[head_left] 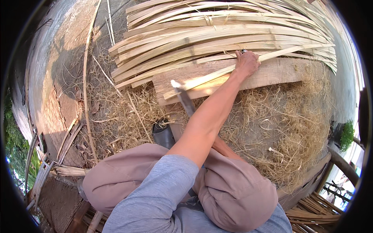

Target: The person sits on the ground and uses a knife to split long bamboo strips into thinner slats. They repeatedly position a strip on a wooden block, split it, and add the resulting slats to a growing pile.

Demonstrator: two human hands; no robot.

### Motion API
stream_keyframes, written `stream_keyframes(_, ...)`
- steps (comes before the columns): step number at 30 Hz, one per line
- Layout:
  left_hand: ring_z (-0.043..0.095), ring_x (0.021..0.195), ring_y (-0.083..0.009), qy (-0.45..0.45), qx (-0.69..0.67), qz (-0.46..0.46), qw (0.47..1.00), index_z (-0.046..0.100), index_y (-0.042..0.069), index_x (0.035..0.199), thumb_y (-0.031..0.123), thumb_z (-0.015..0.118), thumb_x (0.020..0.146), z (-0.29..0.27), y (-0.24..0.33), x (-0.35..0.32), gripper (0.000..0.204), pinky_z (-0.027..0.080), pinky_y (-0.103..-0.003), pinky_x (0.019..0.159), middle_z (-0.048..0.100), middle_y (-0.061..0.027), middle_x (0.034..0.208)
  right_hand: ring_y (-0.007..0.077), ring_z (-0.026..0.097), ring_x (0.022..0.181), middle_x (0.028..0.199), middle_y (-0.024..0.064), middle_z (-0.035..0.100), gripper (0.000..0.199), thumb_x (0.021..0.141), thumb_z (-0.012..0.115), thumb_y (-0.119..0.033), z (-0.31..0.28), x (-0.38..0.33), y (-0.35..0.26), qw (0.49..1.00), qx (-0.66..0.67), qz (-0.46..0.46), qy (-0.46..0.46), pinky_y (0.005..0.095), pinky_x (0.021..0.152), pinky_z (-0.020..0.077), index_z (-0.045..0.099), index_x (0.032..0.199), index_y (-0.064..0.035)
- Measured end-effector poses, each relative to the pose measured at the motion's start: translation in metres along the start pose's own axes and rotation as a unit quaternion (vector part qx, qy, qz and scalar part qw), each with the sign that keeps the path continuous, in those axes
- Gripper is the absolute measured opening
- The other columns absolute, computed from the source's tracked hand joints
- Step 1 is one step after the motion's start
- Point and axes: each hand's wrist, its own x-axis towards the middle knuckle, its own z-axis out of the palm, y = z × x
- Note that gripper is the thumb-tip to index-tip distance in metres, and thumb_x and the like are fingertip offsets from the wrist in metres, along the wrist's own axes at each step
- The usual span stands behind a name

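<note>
My left arm crosses toward the right, and my left hand point(247, 64) is closed on a long pale bamboo strip point(211, 79). This strip lies slantwise over a flat wooden board point(268, 75), with its far right end resting over other strips. Near the strip's left end is the dark blade of a knife point(185, 101), its tip bright in the light. The blade comes out from behind my left forearm. My right forearm point(227, 148) runs under the left one toward the knife; the right hand and the knife's handle are hidden there.
Beyond the board lies a broad layer of split bamboo strips point(186, 40). Curly shavings point(291, 128) cover the ground around the board. A dark shoe point(163, 134) shows by my bent knees. More strips point(314, 211) lie at the lower right, and a long thin one point(86, 77) at the left.
</note>
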Motion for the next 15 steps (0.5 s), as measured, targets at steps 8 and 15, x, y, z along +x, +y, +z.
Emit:
stream_keyframes(8,0.069,0.090,-0.0352,0.066,0.118,-0.048,0.990,0.070,0.004,0.089,0.026,0.064,0.096,-0.005,0.003,0.006,0.024,0.029,-0.053,0.095,0.072,-0.0172,0.084,0.0303,0.072,0.103,0.106,0.0212,0.074,0.032,0.089,0.072,-0.013,-0.018,0.005,-0.010,0.995,-0.009,-0.048,0.081,0.0393,0.086,0.0554,0.067,0.116,0.0041)
stream_keyframes(15,0.070,0.091,-0.0391,0.091,0.023,-0.052,0.994,0.069,0.001,0.093,0.011,0.051,0.097,0.003,0.014,-0.013,0.022,0.024,-0.057,0.113,0.072,-0.0233,0.088,0.0288,0.071,0.099,0.105,0.0192,0.073,0.031,0.090,0.071,-0.014,-0.062,0.032,0.015,0.975,-0.066,0.003,0.212,0.0388,0.084,0.0544,0.066,0.114,0.0046)
